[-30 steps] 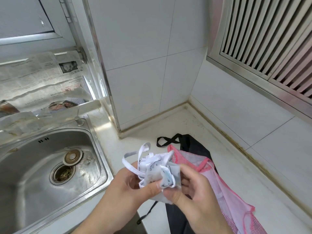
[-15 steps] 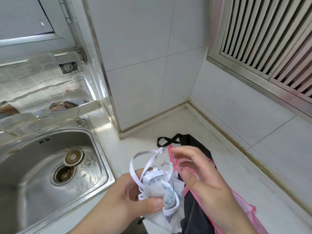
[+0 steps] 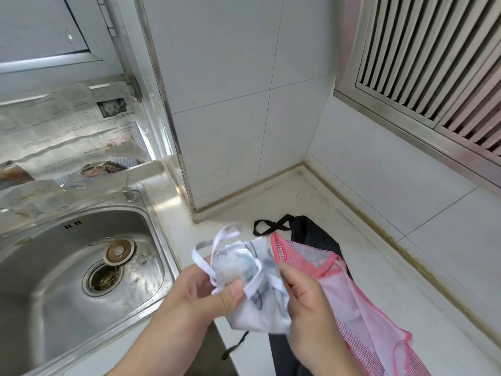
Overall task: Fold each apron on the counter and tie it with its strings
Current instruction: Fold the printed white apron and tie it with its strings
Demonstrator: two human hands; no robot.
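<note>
Three aprons are in view; one is in hand and two lie on the pale stone counter. At the far left sits the stainless steel sink with its round drain strainer.

Right of the sink, the left hand grips the white bundled apron with grey print, thumb pressed on its front face. A loop of its white flat string rises from the top left of the bundle. The right hand holds the bundle's right edge with curled fingers; whether it also pinches a string end cannot be told, as the cloth covers the fingertips.

Procedure for the step in hand, judged as tying: keep the thumb clamped on the fold so it does not spring open, draw the string snug around the middle, then knot against the thumb.

The bundle is held above the counter's near edge. Its long axis runs from upper left to lower right, string end pointing far and left.

Farther right, the pink mesh apron with pink trim lies unfolded on the black fabric apron; both stretch from far left to near right.
</note>
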